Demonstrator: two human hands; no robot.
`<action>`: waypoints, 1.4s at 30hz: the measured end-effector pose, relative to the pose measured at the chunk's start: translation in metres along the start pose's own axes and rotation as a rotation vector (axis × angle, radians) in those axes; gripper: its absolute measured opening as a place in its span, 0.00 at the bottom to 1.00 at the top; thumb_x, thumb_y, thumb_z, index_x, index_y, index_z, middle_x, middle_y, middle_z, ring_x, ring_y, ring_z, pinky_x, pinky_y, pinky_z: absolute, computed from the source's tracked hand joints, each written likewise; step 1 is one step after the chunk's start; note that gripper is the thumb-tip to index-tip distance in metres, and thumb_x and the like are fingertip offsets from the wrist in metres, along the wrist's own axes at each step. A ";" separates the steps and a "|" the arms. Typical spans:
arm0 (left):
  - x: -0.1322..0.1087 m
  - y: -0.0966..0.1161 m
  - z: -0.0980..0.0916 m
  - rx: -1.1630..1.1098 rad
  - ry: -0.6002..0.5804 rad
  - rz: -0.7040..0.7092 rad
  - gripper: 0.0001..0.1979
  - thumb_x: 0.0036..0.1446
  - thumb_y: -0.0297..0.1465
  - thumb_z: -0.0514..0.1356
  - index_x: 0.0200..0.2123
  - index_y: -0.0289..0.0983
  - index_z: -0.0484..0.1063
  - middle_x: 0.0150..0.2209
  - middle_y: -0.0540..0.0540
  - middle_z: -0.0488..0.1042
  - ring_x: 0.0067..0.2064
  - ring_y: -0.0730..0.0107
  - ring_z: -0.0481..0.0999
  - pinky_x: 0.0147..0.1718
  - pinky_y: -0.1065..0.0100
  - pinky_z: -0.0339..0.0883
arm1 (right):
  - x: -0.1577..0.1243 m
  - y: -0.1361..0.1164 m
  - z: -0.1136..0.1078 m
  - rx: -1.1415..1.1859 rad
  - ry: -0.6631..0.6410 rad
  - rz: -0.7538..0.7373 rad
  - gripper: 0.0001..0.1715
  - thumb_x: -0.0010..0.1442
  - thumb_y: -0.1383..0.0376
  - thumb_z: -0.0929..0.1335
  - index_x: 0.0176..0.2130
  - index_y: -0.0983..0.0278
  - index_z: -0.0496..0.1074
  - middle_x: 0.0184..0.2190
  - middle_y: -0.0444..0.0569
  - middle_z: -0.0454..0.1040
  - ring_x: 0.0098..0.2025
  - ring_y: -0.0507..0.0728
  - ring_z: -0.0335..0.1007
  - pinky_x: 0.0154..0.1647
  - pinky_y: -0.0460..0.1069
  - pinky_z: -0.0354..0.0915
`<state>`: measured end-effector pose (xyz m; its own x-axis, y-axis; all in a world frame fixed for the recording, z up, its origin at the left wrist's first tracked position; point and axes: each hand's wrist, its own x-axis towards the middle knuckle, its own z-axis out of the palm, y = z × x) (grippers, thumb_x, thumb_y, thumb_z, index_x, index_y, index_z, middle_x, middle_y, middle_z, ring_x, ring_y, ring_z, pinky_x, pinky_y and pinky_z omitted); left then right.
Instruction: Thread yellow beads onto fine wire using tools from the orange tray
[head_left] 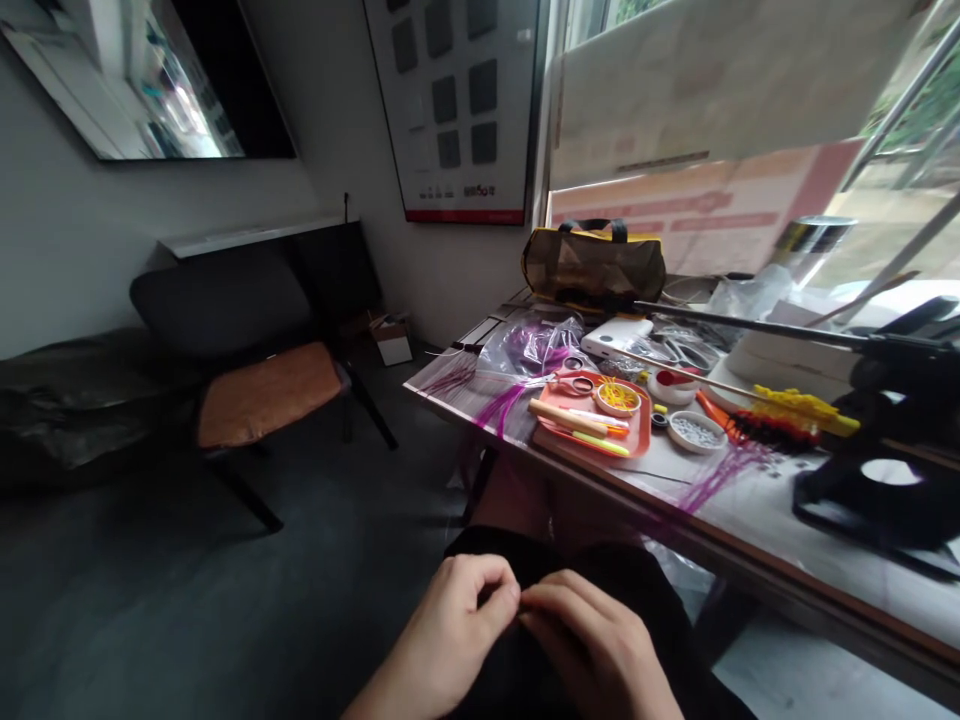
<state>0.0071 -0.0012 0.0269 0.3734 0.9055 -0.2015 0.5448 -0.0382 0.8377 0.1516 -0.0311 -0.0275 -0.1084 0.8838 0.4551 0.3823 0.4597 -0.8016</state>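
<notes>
My left hand (469, 620) and my right hand (585, 630) meet over my lap, below the near edge of the table. On each, thumb and fingers are pinched together, and the fingertips touch or nearly touch. Whatever they pinch, if anything, is too small or hidden to make out. Beyond them on the table lies an orange tray (639, 430) with a wooden-handled tool (559, 415), several pens and a small dish of yellow-orange pieces (618, 398). Scissors (576, 384) rest at the tray's back left corner. Bundles of purple strands (501, 408) hang over the table edge.
A round dish of grey bits (697, 433), yellow and dark red fibre bunches (784, 415) and a black stand (885, 470) with long rods occupy the table's right side. A dark bag (592, 265) sits at the back. A chair (270, 395) stands to the left.
</notes>
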 end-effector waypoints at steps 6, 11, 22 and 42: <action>0.001 -0.004 0.005 -0.148 0.034 -0.046 0.15 0.57 0.37 0.50 0.20 0.37 0.60 0.20 0.54 0.59 0.26 0.72 0.61 0.28 0.71 0.55 | 0.003 -0.003 -0.002 0.159 -0.011 0.101 0.06 0.58 0.67 0.65 0.30 0.61 0.71 0.25 0.45 0.72 0.26 0.51 0.69 0.28 0.42 0.64; 0.000 -0.005 0.007 -0.249 0.023 -0.090 0.12 0.53 0.36 0.53 0.22 0.37 0.62 0.21 0.54 0.61 0.28 0.72 0.61 0.29 0.71 0.56 | 0.001 -0.001 -0.003 0.185 -0.010 0.095 0.05 0.58 0.67 0.65 0.31 0.62 0.70 0.25 0.45 0.71 0.26 0.51 0.69 0.27 0.42 0.64; -0.001 -0.009 0.006 -0.178 -0.010 -0.066 0.13 0.56 0.38 0.51 0.23 0.37 0.61 0.22 0.54 0.59 0.28 0.72 0.61 0.29 0.71 0.55 | -0.001 0.000 -0.001 0.188 -0.028 0.069 0.05 0.59 0.69 0.64 0.31 0.61 0.68 0.26 0.43 0.68 0.26 0.49 0.67 0.28 0.41 0.62; -0.008 -0.014 0.019 0.273 0.352 0.354 0.14 0.60 0.27 0.45 0.22 0.38 0.60 0.22 0.50 0.65 0.26 0.71 0.67 0.26 0.72 0.58 | 0.005 -0.005 -0.004 0.187 -0.142 0.123 0.07 0.60 0.66 0.62 0.30 0.63 0.64 0.24 0.44 0.65 0.26 0.51 0.63 0.27 0.43 0.61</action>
<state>0.0109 -0.0158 0.0076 0.3210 0.9023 0.2878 0.6237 -0.4301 0.6527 0.1533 -0.0293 -0.0198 -0.2045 0.9313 0.3015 0.2257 0.3446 -0.9112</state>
